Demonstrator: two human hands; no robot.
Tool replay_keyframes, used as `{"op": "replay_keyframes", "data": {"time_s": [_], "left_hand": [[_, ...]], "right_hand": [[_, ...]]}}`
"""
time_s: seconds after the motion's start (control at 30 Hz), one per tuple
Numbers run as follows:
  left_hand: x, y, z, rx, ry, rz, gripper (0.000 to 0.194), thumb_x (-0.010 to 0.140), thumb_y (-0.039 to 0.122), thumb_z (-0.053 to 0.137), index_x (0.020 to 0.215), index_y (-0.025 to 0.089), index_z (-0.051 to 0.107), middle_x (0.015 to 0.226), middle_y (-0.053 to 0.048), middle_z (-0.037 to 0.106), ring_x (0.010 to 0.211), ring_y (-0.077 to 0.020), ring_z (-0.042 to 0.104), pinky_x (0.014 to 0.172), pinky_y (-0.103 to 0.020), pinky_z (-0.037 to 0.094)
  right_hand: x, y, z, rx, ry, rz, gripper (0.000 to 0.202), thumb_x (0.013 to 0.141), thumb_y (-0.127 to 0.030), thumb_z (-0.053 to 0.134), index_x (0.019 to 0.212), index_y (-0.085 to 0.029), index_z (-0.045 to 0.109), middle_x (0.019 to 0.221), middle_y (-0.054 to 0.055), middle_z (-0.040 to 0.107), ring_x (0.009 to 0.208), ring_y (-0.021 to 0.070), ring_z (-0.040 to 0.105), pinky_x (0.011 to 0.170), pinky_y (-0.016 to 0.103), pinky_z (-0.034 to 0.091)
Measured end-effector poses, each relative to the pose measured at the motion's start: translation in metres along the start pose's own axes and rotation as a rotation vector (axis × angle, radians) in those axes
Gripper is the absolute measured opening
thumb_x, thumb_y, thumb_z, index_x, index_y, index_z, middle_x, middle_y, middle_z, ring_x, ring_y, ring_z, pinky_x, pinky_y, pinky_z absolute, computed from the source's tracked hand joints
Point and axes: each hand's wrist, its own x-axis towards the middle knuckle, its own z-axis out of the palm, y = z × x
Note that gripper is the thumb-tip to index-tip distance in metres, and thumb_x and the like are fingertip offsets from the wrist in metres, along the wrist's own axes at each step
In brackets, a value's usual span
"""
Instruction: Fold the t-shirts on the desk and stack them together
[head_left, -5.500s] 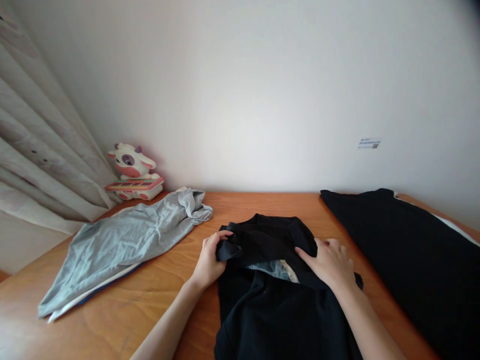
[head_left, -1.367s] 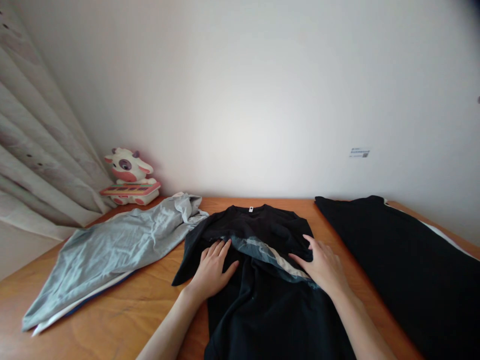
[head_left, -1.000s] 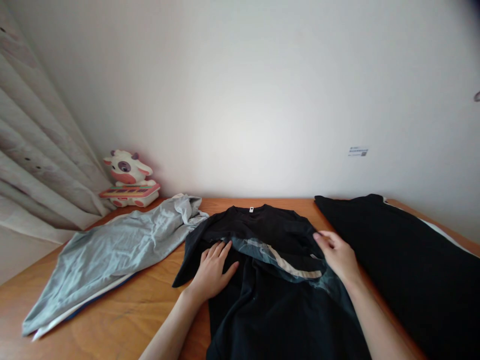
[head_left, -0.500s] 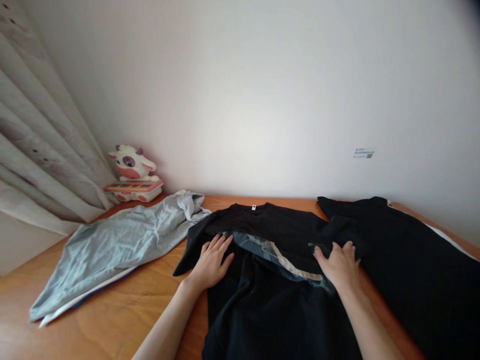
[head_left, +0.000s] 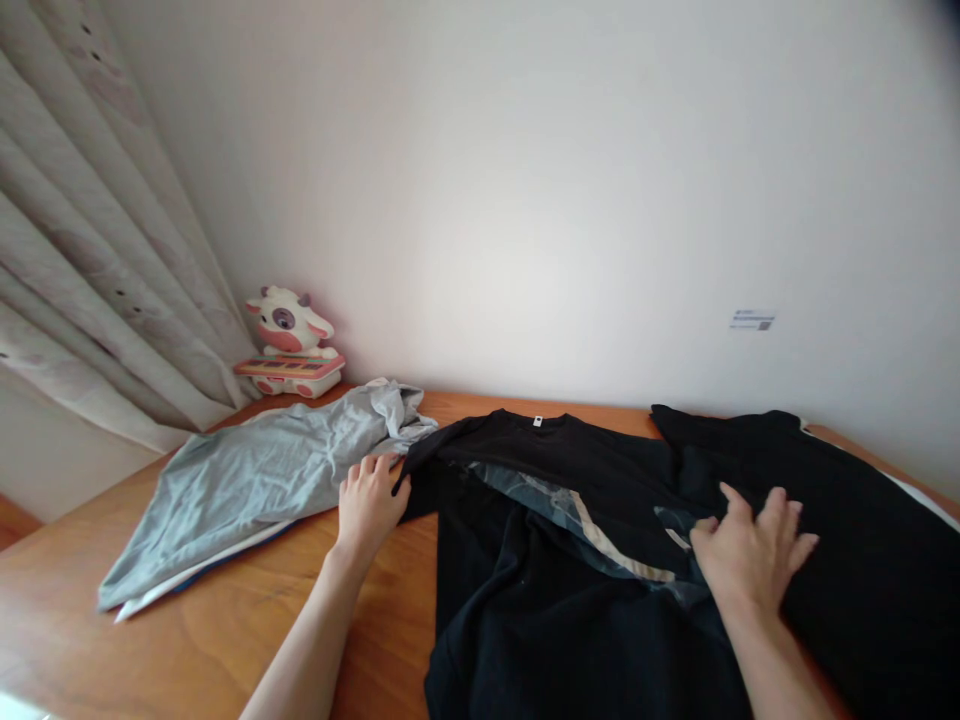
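Shirt point(head_left: 600, 465) lies between my left grip point(head_left: 370, 507), at its sleeve point(head_left: 427, 485), closure unclear, and my right grip point(head_left: 750, 555), spread apart.

Bare forearms point(head_left: 307, 630) extended forward, left hand point(head_left: 370, 503) loosely curled, right hand point(head_left: 752, 548) palm down, fingers point(head_left: 771, 512) spread

Bare forearms point(head_left: 309, 620), bare hands point(head_left: 367, 508), slim fingers point(head_left: 367, 472)
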Motion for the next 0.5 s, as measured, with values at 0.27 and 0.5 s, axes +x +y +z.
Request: {"op": "replay_keyframes", "data": {"time_s": [0.27,0.5], "left_hand": [[0.096,-0.007,-0.028,-0.492,-0.048,-0.126,0.021,0.086,0.032,0.062,0.095,0.021,0.077,0.086,-0.005,0.078,0.090,-0.0271,0.072,0.082,-0.032,0.053],[0.147,0.027,-0.036,-0.651,0.184,-0.229,0.052,0.089,0.026,0.057,0.138,0.009,0.054,0.124,-0.017,0.069,0.115,-0.0270,0.066,0.100,-0.038,0.051]], "right_hand": [[0.001,-0.048,-0.015,0.168,0.039,-0.331,0.019,0.089,-0.021,0.053,0.098,-0.023,0.070,0.116,0.011,0.069,0.106,0.0297,0.064,0.101,0.046,0.042],[-0.002,-0.034,-0.001,0.244,0.017,-0.388,0.020,0.091,-0.019,0.051,0.093,-0.021,0.071,0.102,0.010,0.070,0.092,0.0268,0.065,0.086,0.040,0.048]]}}
